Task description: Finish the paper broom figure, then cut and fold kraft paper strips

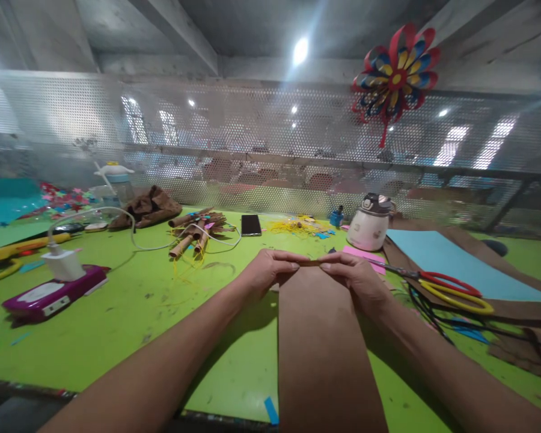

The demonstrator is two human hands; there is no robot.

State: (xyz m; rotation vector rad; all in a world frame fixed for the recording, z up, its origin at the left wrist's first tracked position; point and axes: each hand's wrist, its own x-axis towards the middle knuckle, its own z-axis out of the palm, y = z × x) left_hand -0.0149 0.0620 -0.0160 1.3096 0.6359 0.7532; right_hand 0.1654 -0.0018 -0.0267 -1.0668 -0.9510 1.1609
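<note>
A long strip of brown paper [327,349] runs from the middle of the green table [130,325] down past the bottom of the view. My left hand [273,269] pinches its far edge at the left corner. At the right part of that same edge, my right hand [354,278] grips it between thumb and fingers. Between my fingertips the edge looks folded or rolled into a narrow band. Scissors [451,288] with red and yellow handles lie just right of my right hand, near a pink paper piece [365,258].
Blue paper [464,264] over brown sheets lies at the right, beside a white jug [368,225]. A phone [251,225], brown paper rolls [193,234] and yellow strings [297,226] sit farther back. At left are a purple power strip [56,291] and a white cable.
</note>
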